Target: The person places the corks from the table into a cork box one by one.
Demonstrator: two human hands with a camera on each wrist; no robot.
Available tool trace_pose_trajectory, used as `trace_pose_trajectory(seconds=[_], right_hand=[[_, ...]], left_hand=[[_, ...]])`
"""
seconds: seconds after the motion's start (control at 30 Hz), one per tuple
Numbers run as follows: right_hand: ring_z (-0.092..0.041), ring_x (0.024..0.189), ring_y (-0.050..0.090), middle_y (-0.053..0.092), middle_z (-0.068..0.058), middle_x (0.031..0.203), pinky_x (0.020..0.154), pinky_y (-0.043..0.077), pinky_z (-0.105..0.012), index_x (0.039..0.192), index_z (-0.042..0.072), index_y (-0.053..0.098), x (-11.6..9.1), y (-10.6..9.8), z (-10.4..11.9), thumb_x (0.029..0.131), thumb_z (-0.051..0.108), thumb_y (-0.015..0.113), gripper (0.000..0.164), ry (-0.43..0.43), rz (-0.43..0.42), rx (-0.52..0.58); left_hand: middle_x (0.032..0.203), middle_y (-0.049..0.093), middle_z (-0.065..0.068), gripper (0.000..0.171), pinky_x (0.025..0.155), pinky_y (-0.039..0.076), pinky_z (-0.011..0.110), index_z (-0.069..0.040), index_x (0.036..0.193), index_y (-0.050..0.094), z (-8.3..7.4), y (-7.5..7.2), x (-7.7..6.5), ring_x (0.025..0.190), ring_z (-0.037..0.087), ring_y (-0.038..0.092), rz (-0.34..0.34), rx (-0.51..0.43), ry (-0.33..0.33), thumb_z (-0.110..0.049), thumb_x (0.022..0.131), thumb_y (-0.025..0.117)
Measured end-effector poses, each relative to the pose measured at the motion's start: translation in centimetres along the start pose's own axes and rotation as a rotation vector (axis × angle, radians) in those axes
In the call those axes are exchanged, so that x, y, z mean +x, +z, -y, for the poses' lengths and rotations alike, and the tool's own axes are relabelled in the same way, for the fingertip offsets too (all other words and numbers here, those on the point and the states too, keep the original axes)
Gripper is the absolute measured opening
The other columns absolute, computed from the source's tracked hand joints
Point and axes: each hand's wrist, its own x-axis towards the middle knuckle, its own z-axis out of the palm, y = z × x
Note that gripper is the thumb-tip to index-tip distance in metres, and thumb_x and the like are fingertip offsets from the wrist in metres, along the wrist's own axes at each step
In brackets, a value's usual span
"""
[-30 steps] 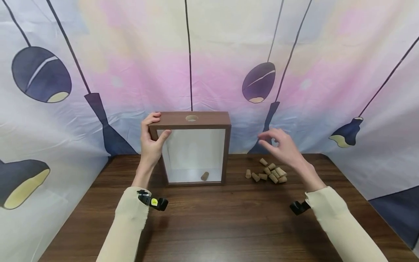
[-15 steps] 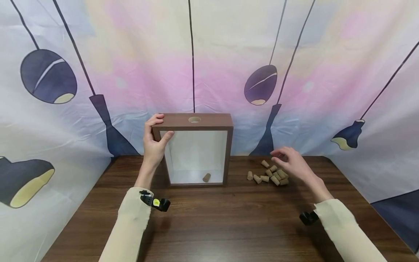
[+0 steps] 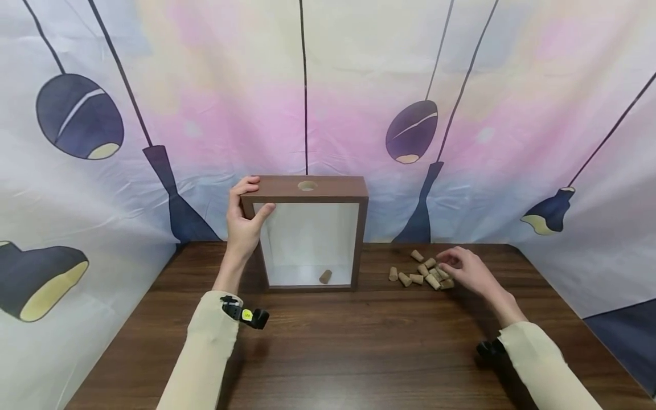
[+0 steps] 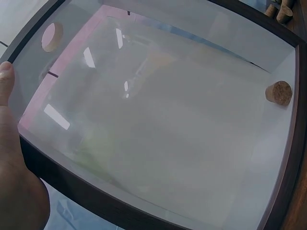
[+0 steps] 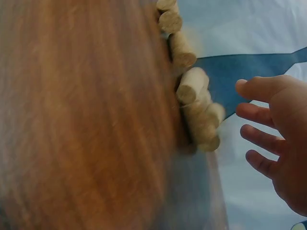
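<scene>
A brown wooden shadow box [image 3: 335, 186] with a clear front and a round hole in its top stands upright on the table. My left hand [image 3: 243, 230] grips its upper left corner, thumb on the front and fingers over the top. Inside, one cork [image 4: 278, 93] lies on the box floor, toward the right in the head view. Right of the box is a loose pile of several corks [image 3: 433, 280]. Just above the pile's right side hovers my right hand [image 3: 474, 274], its fingers bent loosely, apart from the corks [image 5: 193, 86] in the right wrist view.
The dark wood table [image 3: 359, 347] reaches toward me in front of the box. Behind it hangs a cloth backdrop [image 3: 246, 102] printed with lamps. A small black camera [image 3: 254, 318] is strapped to my left wrist.
My right hand has moved down and to the right, from above the table's back edge to just over the corks. The left hand keeps its grip on the shadow box.
</scene>
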Motion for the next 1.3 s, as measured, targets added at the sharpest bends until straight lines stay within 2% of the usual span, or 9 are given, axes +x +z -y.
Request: trace_pose_trajectory(seconds=[0.13,0.43,0.63,0.93,1.03,1.2,1.3], right_hand=[[-0.021,0.090,0.063,0.064,-0.012,0.108,0.075,0.054,-0.033,0.116,0.002,0.068,-0.3,0.4,-0.8,0.094,0.015,0.067,0.025,0.001,0.025,0.003],[-0.037,0.106,0.055,0.058,-0.018,0.117,0.086,0.047,-0.056,0.120,0.004,0.067,-0.6,0.7,-1.9,0.093,0.015,0.068,0.028,0.005,0.072,-0.040],[-0.038,0.107,0.054,0.059,-0.018,0.116,0.087,0.046,-0.057,0.122,0.003,0.067,-0.5,0.7,-1.9,0.092,0.015,0.069,0.032,0.009,0.074,-0.045],[-0.041,0.109,0.055,0.059,-0.019,0.116,0.087,0.049,-0.058,0.121,0.003,0.068,-0.5,0.1,-1.1,0.092,0.017,0.070,0.032,0.020,0.043,-0.031],[-0.041,0.108,0.055,0.060,-0.019,0.117,0.088,0.049,-0.058,0.121,0.002,0.067,-0.3,-0.4,-0.5,0.092,0.017,0.071,0.033,-0.002,0.021,-0.046],[-0.038,0.104,0.057,0.062,-0.019,0.115,0.087,0.050,-0.056,0.119,0.002,0.069,0.5,-1.1,0.7,0.088,0.015,0.074,0.033,-0.058,-0.063,-0.089],[-0.037,0.103,0.058,0.064,-0.018,0.114,0.086,0.049,-0.055,0.118,0.002,0.070,0.9,-1.5,1.7,0.087,0.015,0.076,0.033,-0.099,-0.106,-0.102]], left_hand=[[0.137,0.050,0.023,0.045,0.119,0.023,0.038,0.015,0.118,0.046,0.0,0.1,0.0,0.137,0.023,0.042,-0.006,0.001,-0.005,0.004,0.084,0.074],[0.137,0.047,0.030,0.045,0.119,0.024,0.038,0.016,0.118,0.045,0.0,0.2,0.1,0.136,0.023,0.042,0.001,-0.006,0.011,0.006,0.085,0.072],[0.137,0.047,0.029,0.046,0.118,0.024,0.037,0.016,0.118,0.045,0.0,0.1,0.2,0.136,0.023,0.042,-0.001,-0.009,0.014,0.000,0.086,0.074],[0.137,0.047,0.029,0.046,0.119,0.024,0.037,0.015,0.118,0.046,0.1,0.1,0.0,0.137,0.021,0.041,0.001,-0.004,-0.003,-0.001,0.085,0.074],[0.137,0.048,0.027,0.046,0.119,0.024,0.037,0.014,0.118,0.046,0.1,0.2,0.1,0.137,0.021,0.042,-0.001,0.008,-0.001,-0.001,0.086,0.074],[0.138,0.050,0.021,0.045,0.119,0.024,0.037,0.014,0.118,0.046,0.1,0.2,0.1,0.137,0.021,0.042,-0.003,0.007,-0.009,-0.001,0.086,0.074],[0.138,0.050,0.022,0.045,0.119,0.024,0.037,0.014,0.118,0.046,0.0,0.2,0.1,0.137,0.021,0.042,-0.006,0.004,-0.012,-0.001,0.086,0.074]])
